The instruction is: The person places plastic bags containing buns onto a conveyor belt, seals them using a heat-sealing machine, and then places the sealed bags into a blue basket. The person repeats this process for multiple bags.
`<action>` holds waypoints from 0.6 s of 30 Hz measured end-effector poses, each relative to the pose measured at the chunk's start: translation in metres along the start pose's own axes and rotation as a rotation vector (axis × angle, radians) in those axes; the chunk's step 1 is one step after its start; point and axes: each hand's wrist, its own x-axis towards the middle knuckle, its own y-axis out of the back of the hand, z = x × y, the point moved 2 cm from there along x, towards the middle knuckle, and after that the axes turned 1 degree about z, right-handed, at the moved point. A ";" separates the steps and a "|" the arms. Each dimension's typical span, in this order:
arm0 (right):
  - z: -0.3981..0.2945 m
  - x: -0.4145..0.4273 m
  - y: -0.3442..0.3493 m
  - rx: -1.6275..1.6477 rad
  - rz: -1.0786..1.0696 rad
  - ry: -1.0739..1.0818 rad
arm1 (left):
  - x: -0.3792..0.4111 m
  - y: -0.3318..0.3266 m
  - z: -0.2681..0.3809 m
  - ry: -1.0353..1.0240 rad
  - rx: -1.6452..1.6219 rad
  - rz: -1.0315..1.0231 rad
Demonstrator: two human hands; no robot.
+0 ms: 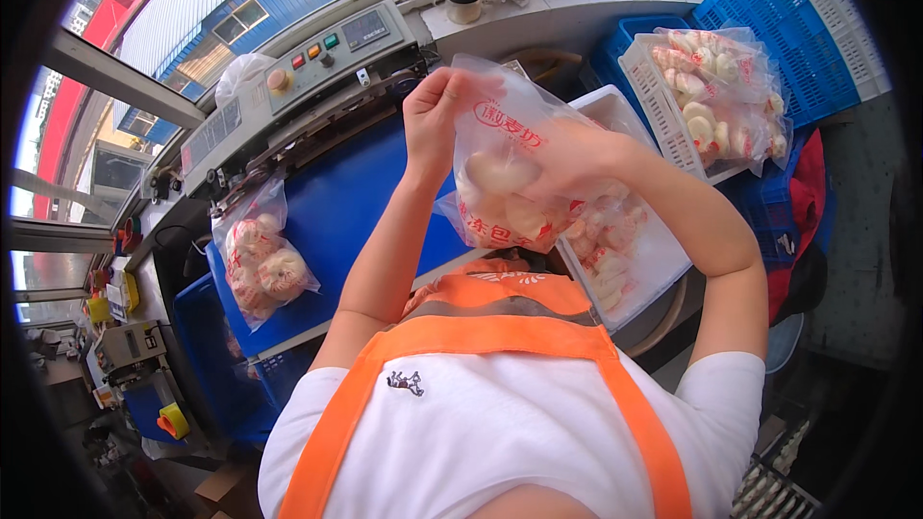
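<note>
A translucent plastic bag (497,104) with red printing hangs before my chest, several pale steamed buns (501,173) in its lower part. My left hand (436,104) grips the bag's upper left edge between thumb and fingers. On the other side, my right hand (573,155) shows blurred through the plastic among the buns. It appears to be inside the bag; whether its fingers hold a bun is hidden. Under the bag and to its right stands a white foam box (660,245) with more buns (606,267) in it.
A sealing machine (324,65) with buttons runs behind a blue conveyor belt (346,180). A filled bun bag (267,267) lies at the belt's left end. At right, a white crate (660,108) holds several filled bags (714,86), near blue crates (779,21). A dark-lidded jar (463,0) stands on the sill.
</note>
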 end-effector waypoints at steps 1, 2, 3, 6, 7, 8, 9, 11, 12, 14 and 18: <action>0.016 0.006 -0.011 0.057 -0.014 0.021 | -0.001 -0.004 -0.003 0.005 0.005 -0.005; 0.026 0.012 -0.016 0.108 -0.024 0.050 | -0.003 -0.007 -0.006 0.010 0.007 0.001; 0.027 0.014 -0.016 0.193 -0.076 0.020 | -0.005 -0.007 -0.008 0.022 0.007 0.011; 0.021 0.017 -0.013 0.259 -0.164 -0.002 | -0.003 0.002 -0.009 0.048 -0.077 0.028; 0.014 0.016 -0.012 0.158 -0.148 0.046 | -0.003 0.000 -0.013 0.050 -0.074 -0.001; 0.010 0.016 -0.013 0.057 -0.131 0.095 | -0.004 -0.005 -0.017 0.051 -0.072 -0.030; 0.008 0.016 -0.014 0.080 -0.075 0.120 | -0.002 -0.008 -0.019 0.053 -0.068 -0.075; 0.004 0.017 -0.014 0.125 0.038 0.171 | -0.004 -0.003 -0.016 0.044 -0.067 -0.040; 0.012 0.023 -0.010 0.179 0.015 0.160 | -0.004 0.001 -0.015 0.032 -0.066 -0.017; 0.035 0.034 0.000 0.297 -0.022 0.117 | -0.005 0.005 -0.010 0.036 -0.065 0.003; 0.041 0.031 -0.012 0.002 0.024 0.158 | -0.006 -0.001 -0.011 0.031 -0.109 -0.003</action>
